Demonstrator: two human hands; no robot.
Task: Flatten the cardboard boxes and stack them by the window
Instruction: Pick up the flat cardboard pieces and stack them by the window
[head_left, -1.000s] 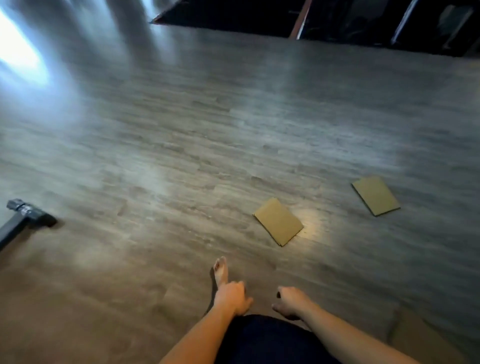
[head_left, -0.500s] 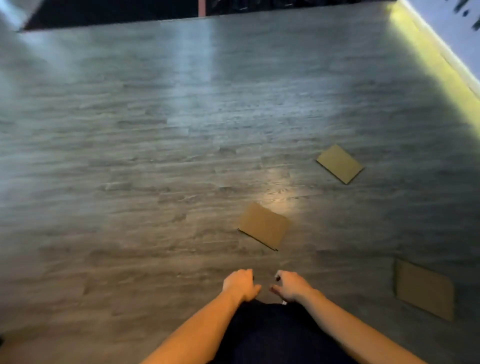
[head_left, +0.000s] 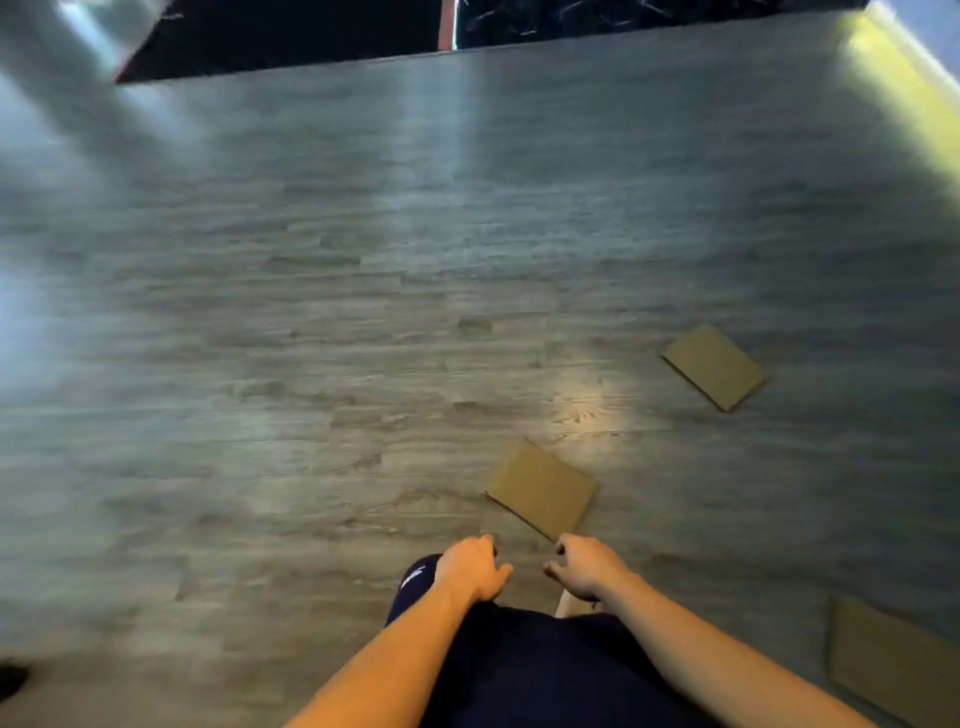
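Cardboard pieces (head_left: 543, 489) lie flat, well apart on the floor (head_left: 311, 364); with left hand (head_left: 470, 566) and right hand (head_left: 584, 566) loosely curled, empty, fingers may struggle lifting thin edges.

The cardboard sheet (head_left: 893, 660) at lower right is cut off by the picture's edge. The dark object (head_left: 11, 680) at the lower left edge is too cropped to identify. The floor (head_left: 260, 312) blurs toward the upper left. The dark shorts (head_left: 545, 670) hide the legs.
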